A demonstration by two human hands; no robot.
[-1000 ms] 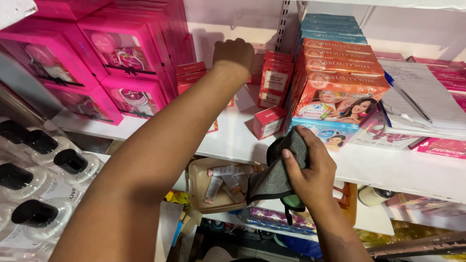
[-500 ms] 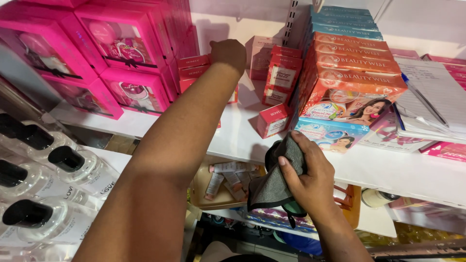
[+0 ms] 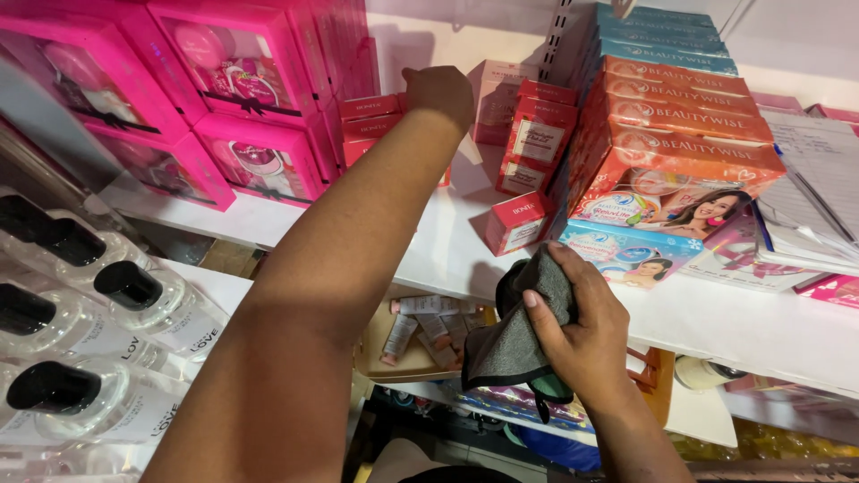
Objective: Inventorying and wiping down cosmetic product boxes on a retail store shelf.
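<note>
While the left hand (image 3: 438, 89) reaches deep onto the white shelf (image 3: 447, 250), its fingers are hidden among the small red boxes (image 3: 367, 121) at the back, so I cannot tell whether it grips one or only touches them. The right hand (image 3: 586, 326) is clenched around a grey cloth (image 3: 519, 331), bunched at the shelf's front edge, with a green corner hanging below the palm. To the left stand big pink gift boxes (image 3: 255, 152) with clear windows and black ribbon bows, stacked in two tiers. More small red boxes with pale labels are piled in the middle (image 3: 537, 134), and one lone red box (image 3: 517, 224) sits tilted in front, just above the cloth. On the right rises a stack of flat orange cartons (image 3: 689, 134) topped by teal ones (image 3: 662, 40), with a blue carton (image 3: 626, 255) at the bottom front showing a printed portrait. Papers (image 3: 814, 179) lie on pink packs at the far right. Clear bottles with black caps (image 3: 125, 286) fill the lower left, and a tan tray of tubes (image 3: 420, 331) sits under the shelf. Against half a second ago, the left hand has edged slightly right along the red boxes, and the right hand holds the cloth much as before.
</note>
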